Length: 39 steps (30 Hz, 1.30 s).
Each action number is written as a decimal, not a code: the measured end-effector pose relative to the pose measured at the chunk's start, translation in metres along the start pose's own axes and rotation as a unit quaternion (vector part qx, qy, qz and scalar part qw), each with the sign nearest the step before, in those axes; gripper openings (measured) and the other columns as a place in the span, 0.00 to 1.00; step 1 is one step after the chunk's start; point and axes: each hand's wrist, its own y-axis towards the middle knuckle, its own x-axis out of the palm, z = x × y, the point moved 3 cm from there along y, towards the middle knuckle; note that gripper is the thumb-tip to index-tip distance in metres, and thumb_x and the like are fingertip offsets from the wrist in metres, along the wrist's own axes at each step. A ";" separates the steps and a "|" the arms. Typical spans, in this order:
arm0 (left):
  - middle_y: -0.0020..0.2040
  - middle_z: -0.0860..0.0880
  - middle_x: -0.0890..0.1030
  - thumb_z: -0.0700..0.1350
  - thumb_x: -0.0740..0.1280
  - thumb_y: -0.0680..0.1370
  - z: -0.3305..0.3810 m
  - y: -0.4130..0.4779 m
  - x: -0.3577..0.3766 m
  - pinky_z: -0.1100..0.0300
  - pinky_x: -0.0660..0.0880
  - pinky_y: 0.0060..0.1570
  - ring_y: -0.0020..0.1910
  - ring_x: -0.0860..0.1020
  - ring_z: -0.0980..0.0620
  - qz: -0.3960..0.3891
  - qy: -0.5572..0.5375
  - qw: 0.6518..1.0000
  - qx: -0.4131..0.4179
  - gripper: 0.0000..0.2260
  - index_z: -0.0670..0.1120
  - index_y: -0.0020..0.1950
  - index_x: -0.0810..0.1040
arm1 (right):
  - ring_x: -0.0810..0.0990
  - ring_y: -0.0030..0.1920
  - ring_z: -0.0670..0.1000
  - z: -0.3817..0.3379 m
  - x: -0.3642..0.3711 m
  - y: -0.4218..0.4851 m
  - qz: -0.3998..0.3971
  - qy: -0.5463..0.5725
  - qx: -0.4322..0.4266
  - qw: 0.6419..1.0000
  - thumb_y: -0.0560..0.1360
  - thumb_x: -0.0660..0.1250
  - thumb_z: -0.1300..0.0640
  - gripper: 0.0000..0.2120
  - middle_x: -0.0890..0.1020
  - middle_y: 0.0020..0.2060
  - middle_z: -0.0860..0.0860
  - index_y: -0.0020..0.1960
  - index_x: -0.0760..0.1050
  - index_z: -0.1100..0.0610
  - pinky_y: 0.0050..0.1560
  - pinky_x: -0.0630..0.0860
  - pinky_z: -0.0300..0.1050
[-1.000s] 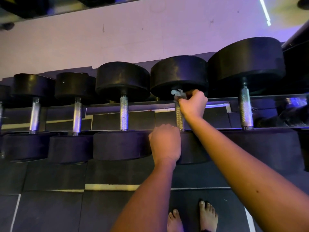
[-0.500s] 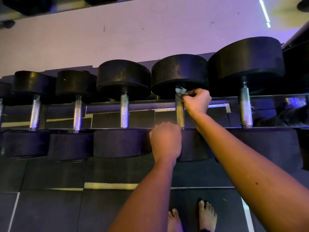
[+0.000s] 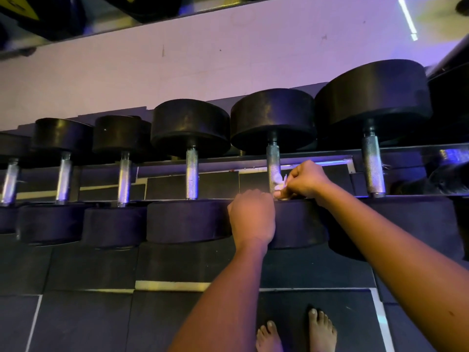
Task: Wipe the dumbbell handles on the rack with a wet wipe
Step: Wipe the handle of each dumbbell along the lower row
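Note:
A row of black dumbbells with knurled steel handles lies across the rack (image 3: 418, 151). My right hand (image 3: 305, 180) pinches a pale wet wipe (image 3: 278, 181) against the lower part of one handle (image 3: 273, 161), second from the right. The near black head (image 3: 299, 222) of that same dumbbell has my left hand (image 3: 251, 215) resting on its left edge, fingers curled over the top. The handle's lowest end is hidden behind my hands.
More handles stand to the left (image 3: 191, 174) (image 3: 124, 179) (image 3: 63, 180) and one to the right (image 3: 373, 168). A pale wall rises behind the rack. My bare feet (image 3: 297, 331) stand on dark floor mats below.
My right hand slid the wipe down the handle from just under the far head to near the lower end. My left hand stayed on the near head.

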 end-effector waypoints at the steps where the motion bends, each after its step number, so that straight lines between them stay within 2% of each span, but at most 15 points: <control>1: 0.35 0.53 0.76 0.47 0.59 0.78 0.000 0.000 0.000 0.49 0.73 0.48 0.41 0.72 0.52 0.000 -0.001 1.000 0.000 0.14 0.45 0.37 0.80 | 0.81 0.32 0.48 0.002 -0.001 0.000 0.001 0.020 0.004 1.000 0.63 0.80 0.67 0.07 0.83 0.29 0.54 0.34 0.81 0.63 0.40 0.81 0.42; 4: 0.35 0.53 0.77 0.50 0.56 0.75 0.002 -0.001 -0.001 0.48 0.73 0.48 0.41 0.73 0.52 0.003 -0.008 1.000 -0.001 0.16 0.45 0.38 0.81 | 0.80 0.27 0.46 0.005 -0.001 -0.003 0.011 0.043 -0.005 0.999 0.63 0.79 0.69 0.09 0.82 0.26 0.53 0.31 0.79 0.62 0.31 0.78 0.38; 10: 0.35 0.52 0.77 0.50 0.56 0.75 0.003 -0.002 -0.002 0.47 0.73 0.47 0.40 0.73 0.51 0.002 -0.002 1.000 0.002 0.17 0.44 0.38 0.81 | 0.80 0.27 0.42 0.004 -0.001 -0.006 0.024 0.083 -0.026 0.996 0.64 0.80 0.64 0.09 0.81 0.28 0.51 0.34 0.79 0.63 0.28 0.74 0.30; 13: 0.34 0.50 0.77 0.50 0.55 0.74 0.003 -0.001 -0.003 0.48 0.72 0.46 0.39 0.73 0.50 0.006 -0.002 1.000 -0.003 0.18 0.43 0.36 0.79 | 0.82 0.36 0.48 0.004 -0.002 -0.001 0.082 0.162 -0.020 0.983 0.63 0.81 0.62 0.11 0.83 0.33 0.53 0.33 0.78 0.59 0.39 0.82 0.41; 15: 0.34 0.51 0.76 0.49 0.56 0.74 0.003 -0.002 -0.003 0.48 0.72 0.47 0.39 0.73 0.49 0.005 -0.004 1.000 -0.008 0.17 0.42 0.36 0.79 | 0.80 0.36 0.46 -0.002 -0.005 0.009 0.125 0.202 -0.009 0.971 0.65 0.80 0.58 0.09 0.83 0.36 0.53 0.35 0.79 0.57 0.40 0.80 0.41; 17: 0.33 0.53 0.74 0.47 0.58 0.77 0.005 -0.002 -0.004 0.49 0.72 0.48 0.40 0.73 0.49 -0.002 -0.005 1.000 -0.011 0.15 0.42 0.36 0.79 | 0.82 0.40 0.49 -0.010 -0.006 0.018 0.152 0.257 0.012 0.954 0.65 0.80 0.57 0.09 0.84 0.38 0.53 0.38 0.80 0.56 0.45 0.82 0.47; 19: 0.32 0.55 0.71 0.45 0.60 0.78 0.006 -0.002 -0.005 0.49 0.72 0.48 0.40 0.73 0.50 -0.007 -0.002 1.000 -0.010 0.14 0.42 0.37 0.79 | 0.83 0.46 0.54 -0.018 -0.007 0.025 0.164 0.262 0.029 0.950 0.65 0.79 0.58 0.09 0.84 0.42 0.54 0.43 0.81 0.56 0.48 0.82 0.53; 21: 0.31 0.55 0.70 0.44 0.60 0.78 0.006 -0.002 -0.005 0.50 0.72 0.48 0.40 0.72 0.50 -0.008 0.000 1.000 -0.005 0.13 0.43 0.36 0.78 | 0.83 0.47 0.54 -0.021 -0.007 0.024 0.159 0.248 0.044 0.955 0.65 0.79 0.59 0.10 0.84 0.44 0.54 0.43 0.81 0.56 0.48 0.82 0.53; 24: 0.31 0.54 0.71 0.44 0.60 0.78 0.004 -0.002 -0.004 0.49 0.72 0.47 0.39 0.71 0.50 -0.004 0.000 1.000 -0.002 0.13 0.44 0.34 0.75 | 0.83 0.41 0.52 -0.011 -0.005 0.015 0.111 0.217 0.061 0.968 0.63 0.80 0.62 0.11 0.84 0.40 0.56 0.35 0.77 0.56 0.42 0.83 0.48; 27: 0.31 0.55 0.70 0.45 0.60 0.77 0.002 -0.001 -0.004 0.49 0.71 0.45 0.38 0.70 0.50 0.002 -0.008 1.000 0.003 0.13 0.47 0.32 0.72 | 0.76 0.26 0.46 0.000 0.000 0.004 0.042 0.177 0.077 0.980 0.65 0.77 0.67 0.13 0.79 0.26 0.52 0.32 0.74 0.59 0.28 0.77 0.37; 29: 0.31 0.55 0.71 0.45 0.60 0.77 0.003 -0.002 -0.005 0.50 0.71 0.45 0.38 0.70 0.51 0.002 -0.011 1.000 0.005 0.13 0.48 0.32 0.71 | 0.75 0.23 0.45 0.000 0.002 0.000 0.000 0.121 0.071 0.990 0.67 0.74 0.70 0.12 0.76 0.22 0.50 0.32 0.74 0.60 0.28 0.78 0.37; 31: 0.32 0.54 0.72 0.45 0.60 0.77 0.003 -0.002 -0.005 0.51 0.70 0.45 0.38 0.70 0.52 -0.001 -0.010 1.000 0.007 0.13 0.49 0.33 0.71 | 0.80 0.29 0.52 -0.007 -0.002 -0.002 0.002 0.084 0.055 0.995 0.68 0.74 0.70 0.10 0.79 0.29 0.55 0.34 0.75 0.61 0.35 0.83 0.48; 34: 0.32 0.54 0.73 0.45 0.60 0.78 0.003 -0.002 -0.004 0.52 0.69 0.47 0.38 0.69 0.53 -0.002 -0.009 1.000 0.006 0.13 0.48 0.33 0.71 | 0.81 0.32 0.52 -0.021 -0.018 0.008 0.104 0.130 0.018 0.986 0.67 0.77 0.67 0.08 0.80 0.37 0.56 0.41 0.78 0.61 0.29 0.81 0.44; 36: 0.33 0.53 0.74 0.45 0.60 0.78 0.003 -0.002 -0.005 0.53 0.69 0.47 0.38 0.69 0.53 -0.004 -0.008 1.000 0.006 0.13 0.49 0.33 0.73 | 0.83 0.37 0.54 -0.029 -0.025 0.016 0.145 0.176 0.001 0.974 0.67 0.78 0.64 0.10 0.83 0.42 0.57 0.44 0.79 0.58 0.37 0.83 0.47; 39: 0.33 0.54 0.73 0.46 0.60 0.78 0.003 -0.003 -0.005 0.53 0.70 0.47 0.38 0.69 0.53 -0.006 -0.007 1.000 0.008 0.12 0.49 0.34 0.72 | 0.84 0.42 0.56 -0.032 -0.019 0.024 0.137 0.165 -0.001 0.977 0.68 0.77 0.63 0.07 0.84 0.45 0.59 0.40 0.79 0.57 0.46 0.83 0.53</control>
